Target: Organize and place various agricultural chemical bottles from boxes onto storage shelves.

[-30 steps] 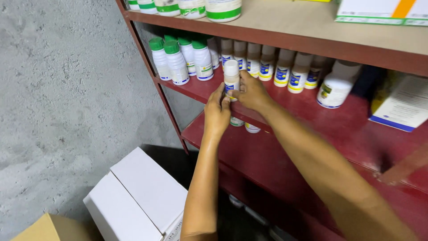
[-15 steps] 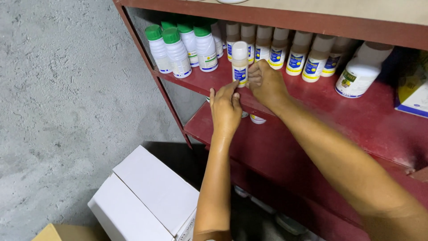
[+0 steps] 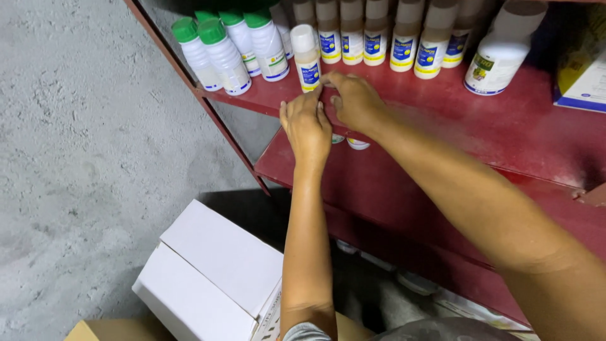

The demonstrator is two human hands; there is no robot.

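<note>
We see both hands meeting at the foot of a small white bottle that stands upright near the front edge of a red shelf; the left hand reaches up with its fingertips touching the bottle's base, and the right hand curls in from the other side, thumb and forefinger pinching near the same spot; whether either hand truly grasps the bottle or only steadies it we cannot tell. Just behind the bottle runs a row of like bottles with beige caps and blue-and-yellow labels; to its left stand green-capped bottles, close together at the shelf's corner; to the right, well apart, stands a wider white jar, and beyond it a box at the edge of view. Below the hands lies a lower shelf, with two small caps partly hidden behind the wrists. On the floor beside the grey wall sits a white carton, closed.
</note>
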